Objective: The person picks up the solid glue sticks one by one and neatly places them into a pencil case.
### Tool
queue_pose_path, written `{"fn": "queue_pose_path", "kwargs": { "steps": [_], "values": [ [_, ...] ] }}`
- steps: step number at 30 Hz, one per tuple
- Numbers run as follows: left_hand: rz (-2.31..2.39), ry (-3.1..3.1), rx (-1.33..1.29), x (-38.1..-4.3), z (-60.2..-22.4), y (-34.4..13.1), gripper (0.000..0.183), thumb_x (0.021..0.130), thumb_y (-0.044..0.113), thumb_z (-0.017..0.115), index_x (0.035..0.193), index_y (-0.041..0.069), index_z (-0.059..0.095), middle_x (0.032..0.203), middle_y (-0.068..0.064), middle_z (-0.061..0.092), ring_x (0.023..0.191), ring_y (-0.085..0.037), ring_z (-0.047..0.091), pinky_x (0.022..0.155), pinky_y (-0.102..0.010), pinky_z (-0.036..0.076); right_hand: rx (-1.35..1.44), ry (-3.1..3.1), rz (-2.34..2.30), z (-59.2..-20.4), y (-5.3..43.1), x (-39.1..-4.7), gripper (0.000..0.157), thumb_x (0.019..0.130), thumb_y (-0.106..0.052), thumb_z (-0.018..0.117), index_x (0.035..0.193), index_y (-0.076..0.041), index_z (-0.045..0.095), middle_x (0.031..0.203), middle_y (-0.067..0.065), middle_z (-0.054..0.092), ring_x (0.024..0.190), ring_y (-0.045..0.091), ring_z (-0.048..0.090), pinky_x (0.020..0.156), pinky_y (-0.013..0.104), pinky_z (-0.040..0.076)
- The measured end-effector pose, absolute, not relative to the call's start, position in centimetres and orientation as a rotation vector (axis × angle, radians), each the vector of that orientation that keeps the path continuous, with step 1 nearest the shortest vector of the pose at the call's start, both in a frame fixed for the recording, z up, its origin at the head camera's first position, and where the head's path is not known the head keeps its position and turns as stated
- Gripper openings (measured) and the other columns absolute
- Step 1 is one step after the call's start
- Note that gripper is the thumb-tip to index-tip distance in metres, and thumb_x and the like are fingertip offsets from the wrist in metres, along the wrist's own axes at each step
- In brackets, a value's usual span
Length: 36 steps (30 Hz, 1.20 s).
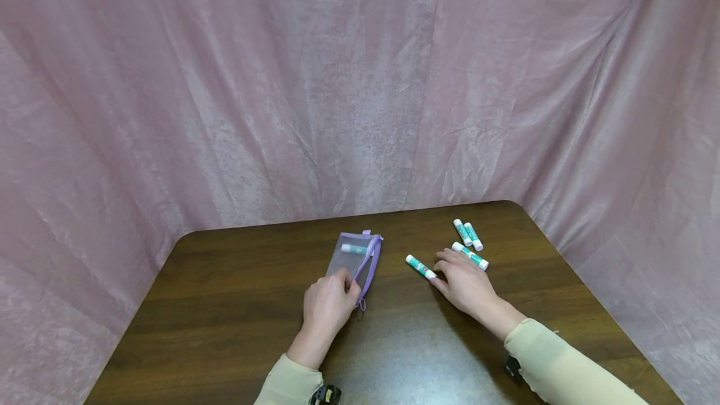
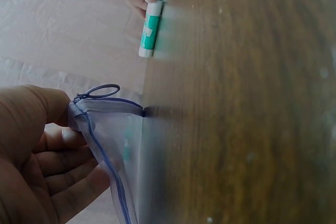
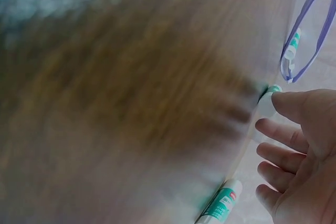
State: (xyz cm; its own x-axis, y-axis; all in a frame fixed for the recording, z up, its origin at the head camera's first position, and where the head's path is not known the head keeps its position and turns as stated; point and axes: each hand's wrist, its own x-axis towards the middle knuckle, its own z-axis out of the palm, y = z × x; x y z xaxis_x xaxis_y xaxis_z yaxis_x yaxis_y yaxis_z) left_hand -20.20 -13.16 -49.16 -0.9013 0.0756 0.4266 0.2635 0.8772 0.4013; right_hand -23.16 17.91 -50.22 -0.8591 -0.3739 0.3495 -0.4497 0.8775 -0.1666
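Observation:
My left hand [image 1: 330,302] pinches the near corner of a purple mesh zipper pouch [image 1: 339,262] between thumb and fingers, beside the looped zipper pull [image 2: 105,92]. The pouch's zipped side gapes in the right wrist view. Inside it lies one green-and-white glue stick [image 1: 354,249]. To the right, my right hand [image 1: 464,283] hovers low over the table, fingers spread and loosely bent. Its thumb tip is at the near white end of a second glue stick [image 1: 419,265]; whether they touch I cannot tell. Another glue stick [image 1: 475,258] lies just beyond its fingers.
Two more glue sticks, a left one [image 1: 462,232] and a right one [image 1: 474,237], lie side by side farther back on the right. The brown wooden table [image 1: 236,292] has rounded far corners. A pink curtain [image 1: 360,92] hangs behind it.

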Motion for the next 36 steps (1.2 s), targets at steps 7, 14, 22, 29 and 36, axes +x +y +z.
{"fn": "queue_pose_path", "kwargs": {
  "steps": [7, 14, 22, 29, 36],
  "values": [
    [-0.637, -2.654, -0.247, -20.25, -49.31, -13.22, 0.025, 0.092, 0.016, 0.074, 0.073, 0.020, 0.058, 0.060, 0.008, 0.052, 0.051, -0.016, 0.046, 0.049, -0.038, 0.040, 0.610, -2.747, 0.345, -50.33, 17.77, -23.24, 0.017, 0.093, -0.017, 0.089, 0.102, -0.006, 0.080, 0.132, 0.018, 0.074, 0.136, 0.042, 0.064, 0.116, 0.057, 0.045],
    [-0.640, -2.651, -0.254, -20.32, -49.43, -13.28, 0.025, 0.092, 0.015, 0.074, 0.073, 0.020, 0.058, 0.059, 0.008, 0.052, 0.050, -0.014, 0.045, 0.049, -0.037, 0.038, 0.621, -2.724, 0.349, -50.37, 17.63, -23.32, 0.016, 0.091, -0.016, 0.090, 0.099, -0.006, 0.080, 0.127, 0.016, 0.076, 0.131, 0.040, 0.067, 0.112, 0.056, 0.050],
    [-0.640, -2.623, -0.264, -20.13, -49.29, -13.13, 0.025, 0.090, 0.014, 0.075, 0.073, 0.020, 0.058, 0.060, 0.008, 0.054, 0.050, -0.015, 0.046, 0.049, -0.038, 0.040, 0.623, -2.696, 0.361, -50.51, 17.52, -23.52, 0.015, 0.089, -0.014, 0.091, 0.096, -0.007, 0.080, 0.120, 0.013, 0.077, 0.119, 0.038, 0.071, 0.104, 0.053, 0.055],
    [-0.640, -2.612, -0.265, -20.09, -49.20, -13.14, 0.025, 0.089, 0.014, 0.075, 0.072, 0.020, 0.058, 0.060, 0.007, 0.054, 0.050, -0.016, 0.047, 0.049, -0.039, 0.041, 0.643, -2.639, 0.359, -50.69, 17.38, -23.83, 0.013, 0.086, -0.009, 0.091, 0.091, -0.008, 0.079, 0.106, 0.004, 0.075, 0.099, 0.028, 0.072, 0.087, 0.044, 0.059],
    [-0.651, -2.626, -0.264, -20.13, -49.16, -13.13, 0.026, 0.090, 0.013, 0.075, 0.072, 0.020, 0.058, 0.060, 0.007, 0.054, 0.051, -0.016, 0.048, 0.049, -0.040, 0.041, 0.631, -2.649, 0.364, -50.72, 17.27, -23.87, 0.012, 0.084, -0.007, 0.089, 0.091, -0.008, 0.078, 0.103, 0.002, 0.074, 0.098, 0.026, 0.072, 0.085, 0.043, 0.059]
  ]
}}
